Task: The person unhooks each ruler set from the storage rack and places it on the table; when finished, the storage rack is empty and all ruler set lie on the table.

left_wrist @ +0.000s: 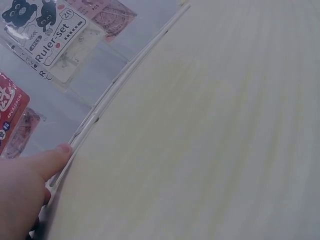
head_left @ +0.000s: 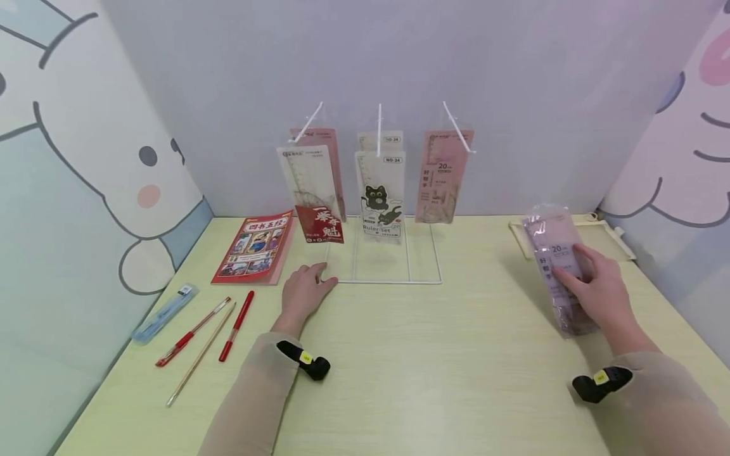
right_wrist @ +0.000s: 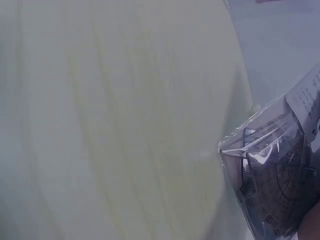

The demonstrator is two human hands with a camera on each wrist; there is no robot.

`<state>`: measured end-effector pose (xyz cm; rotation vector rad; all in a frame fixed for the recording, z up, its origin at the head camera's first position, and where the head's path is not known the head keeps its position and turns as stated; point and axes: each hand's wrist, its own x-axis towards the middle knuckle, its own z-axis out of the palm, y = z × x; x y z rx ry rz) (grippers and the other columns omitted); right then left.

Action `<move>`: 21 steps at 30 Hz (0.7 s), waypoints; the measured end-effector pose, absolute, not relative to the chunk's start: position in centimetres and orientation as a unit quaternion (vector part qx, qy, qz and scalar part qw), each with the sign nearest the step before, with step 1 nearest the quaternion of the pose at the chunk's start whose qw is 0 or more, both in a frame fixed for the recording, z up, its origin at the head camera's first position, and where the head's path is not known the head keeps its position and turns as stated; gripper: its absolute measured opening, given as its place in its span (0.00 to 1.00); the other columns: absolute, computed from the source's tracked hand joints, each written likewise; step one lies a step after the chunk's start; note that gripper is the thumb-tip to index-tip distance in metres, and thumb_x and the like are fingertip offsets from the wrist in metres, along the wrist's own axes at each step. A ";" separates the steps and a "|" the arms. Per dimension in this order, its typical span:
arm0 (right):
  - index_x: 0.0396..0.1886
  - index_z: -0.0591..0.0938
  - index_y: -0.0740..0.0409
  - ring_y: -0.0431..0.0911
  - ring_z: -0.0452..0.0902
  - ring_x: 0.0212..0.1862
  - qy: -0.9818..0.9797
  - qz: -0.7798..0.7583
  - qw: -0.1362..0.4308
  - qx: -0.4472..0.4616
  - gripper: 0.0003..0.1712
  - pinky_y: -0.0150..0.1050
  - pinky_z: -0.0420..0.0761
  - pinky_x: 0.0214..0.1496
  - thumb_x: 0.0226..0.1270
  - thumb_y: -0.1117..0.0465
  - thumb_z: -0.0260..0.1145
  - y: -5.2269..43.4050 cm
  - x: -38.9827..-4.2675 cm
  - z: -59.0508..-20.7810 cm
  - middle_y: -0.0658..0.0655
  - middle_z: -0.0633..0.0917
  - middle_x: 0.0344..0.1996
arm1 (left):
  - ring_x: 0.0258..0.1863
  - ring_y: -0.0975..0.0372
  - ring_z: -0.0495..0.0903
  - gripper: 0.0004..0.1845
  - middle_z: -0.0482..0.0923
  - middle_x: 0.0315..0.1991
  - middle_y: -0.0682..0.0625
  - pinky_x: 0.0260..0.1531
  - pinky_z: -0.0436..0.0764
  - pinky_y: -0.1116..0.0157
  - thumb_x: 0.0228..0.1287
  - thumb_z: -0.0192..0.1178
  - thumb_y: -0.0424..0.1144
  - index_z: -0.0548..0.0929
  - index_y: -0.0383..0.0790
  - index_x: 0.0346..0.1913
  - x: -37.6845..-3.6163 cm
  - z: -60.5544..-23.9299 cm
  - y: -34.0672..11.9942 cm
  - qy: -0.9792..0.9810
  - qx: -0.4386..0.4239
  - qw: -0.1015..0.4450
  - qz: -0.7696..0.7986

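Right hand (head_left: pixel 599 294) gripping half-hidden ruler pack (head_left: pixel 556 253); left hand (head_left: pixel 305 292) flat, relaxed, on rack base (head_left: pixel 388 280).

Your table (head_left: pixel 399 354) is a pale yellow-green wood-grain top set against walls on three sides. On its left part you have a red-covered book (head_left: pixel 254 247) near the back, then a blue pen case (head_left: pixel 164 313) by the left wall with two red pens (head_left: pixel 236 325) and a thin wooden stick (head_left: pixel 201 356) just beside it. At back centre the white wire rack base (head_left: pixel 393 280) rests on the surface, your left hand (head_left: pixel 303 292) lies flat at its near left corner, and a cream tray (head_left: pixel 604 237) sits far right.
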<state>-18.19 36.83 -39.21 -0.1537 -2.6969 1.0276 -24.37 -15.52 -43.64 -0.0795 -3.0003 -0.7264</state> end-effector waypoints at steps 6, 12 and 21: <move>0.72 0.52 0.66 0.75 0.51 0.62 -0.946 0.305 0.104 -0.045 0.46 0.70 0.52 0.56 0.65 0.44 0.59 39.2 -17.7 -40.0 0.82 0.55 0.63 | 0.34 0.56 0.69 0.30 0.72 0.34 0.49 0.33 0.67 0.60 0.62 0.56 0.57 0.73 0.46 0.63 -24.3 -43.7 -15.5 -0.971 -0.026 0.026 -0.238; 0.70 0.54 0.69 0.76 0.48 0.62 -0.957 0.269 0.095 -0.046 0.46 0.69 0.50 0.56 0.65 0.45 0.60 41.7 -16.4 -40.7 0.83 0.56 0.61 | 0.33 0.56 0.69 0.30 0.72 0.33 0.49 0.33 0.67 0.60 0.62 0.56 0.57 0.74 0.45 0.62 -24.3 -43.7 -15.6 -0.969 -0.031 0.028 -0.242; 0.69 0.53 0.72 0.79 0.50 0.55 -0.968 0.233 0.065 -0.073 0.48 0.70 0.53 0.51 0.64 0.44 0.60 44.8 -14.8 -41.6 0.86 0.57 0.57 | 0.33 0.56 0.70 0.29 0.73 0.35 0.49 0.34 0.68 0.60 0.62 0.57 0.57 0.74 0.45 0.62 -24.3 -43.7 -15.6 -0.969 -0.027 0.025 -0.244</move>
